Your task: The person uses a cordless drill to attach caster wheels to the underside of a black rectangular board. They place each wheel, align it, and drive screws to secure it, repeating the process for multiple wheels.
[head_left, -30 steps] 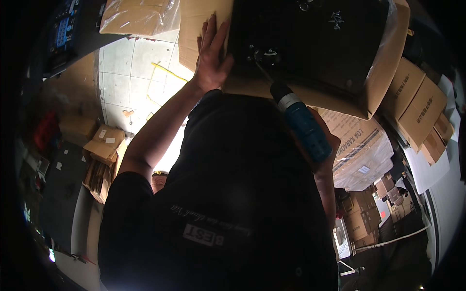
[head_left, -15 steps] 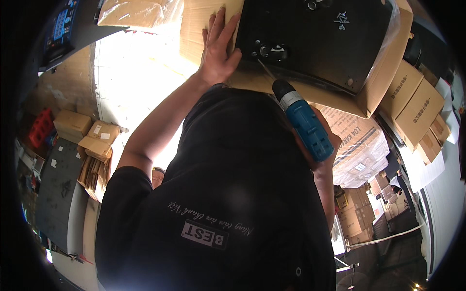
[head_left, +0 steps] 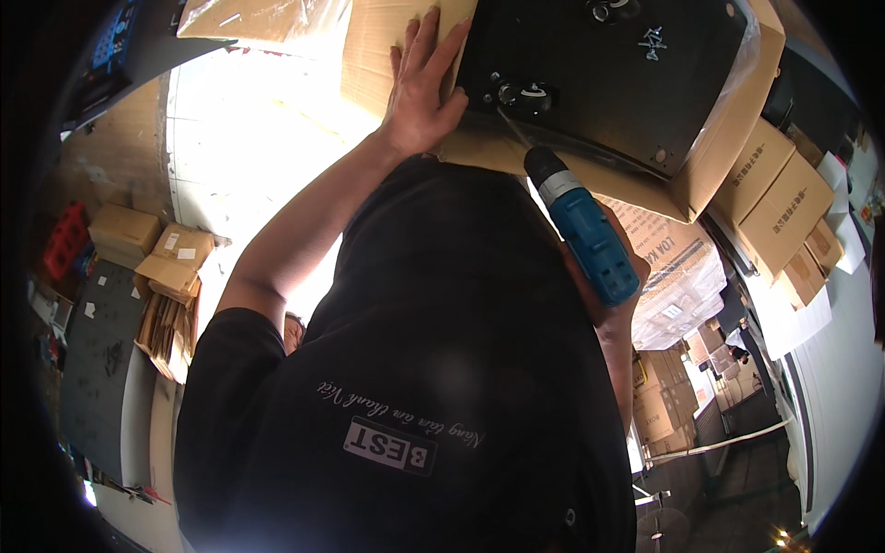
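Observation:
A black panel (head_left: 627, 83) lies on top of a large cardboard box (head_left: 719, 175). My left hand (head_left: 419, 92) is pressed flat, fingers spread, on the panel's left edge and the cardboard beside it. My right hand (head_left: 619, 309) grips a blue cordless drill (head_left: 585, 235) and is mostly hidden behind it. The drill's bit points up at a small black round fitting (head_left: 521, 94) near the panel's edge. A few loose screws (head_left: 650, 39) lie on the panel. My black shirt fills the lower middle of the view.
Stacked brown cartons (head_left: 784, 203) stand to the right, with plastic-wrapped boxes (head_left: 673, 276) below them. Flattened cardboard (head_left: 166, 313), more cartons (head_left: 124, 230) and a red crate (head_left: 64, 240) lie at the left. The bright floor patch is overexposed.
The drill has risen toward the fitting on the black panel. My left hand has slid along the panel's edge, staying flat against it.

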`<action>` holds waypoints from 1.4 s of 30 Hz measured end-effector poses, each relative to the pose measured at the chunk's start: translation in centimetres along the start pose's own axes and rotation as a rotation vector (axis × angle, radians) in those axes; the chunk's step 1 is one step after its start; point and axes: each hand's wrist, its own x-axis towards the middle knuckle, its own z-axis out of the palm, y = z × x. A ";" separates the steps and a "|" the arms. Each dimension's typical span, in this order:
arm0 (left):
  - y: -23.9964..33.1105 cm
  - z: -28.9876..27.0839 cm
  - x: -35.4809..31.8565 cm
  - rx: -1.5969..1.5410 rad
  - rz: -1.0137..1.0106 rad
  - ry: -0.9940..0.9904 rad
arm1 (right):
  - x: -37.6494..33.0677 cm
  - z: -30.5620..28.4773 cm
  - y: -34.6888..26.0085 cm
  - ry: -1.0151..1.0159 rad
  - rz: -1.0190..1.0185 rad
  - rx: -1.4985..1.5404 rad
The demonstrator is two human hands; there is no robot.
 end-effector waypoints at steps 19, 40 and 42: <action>0.2 0.0 0.2 -0.004 -0.020 0.010 | 7.0 -2.3 -9.2 -0.334 -0.249 -0.322; 0.1 -1.0 0.2 0.214 0.406 0.015 | 6.9 -1.8 -11.9 -0.379 -0.260 -0.485; 1.4 -1.7 0.7 0.225 0.542 -0.095 | 6.5 -2.0 -11.4 -0.367 -0.249 -0.452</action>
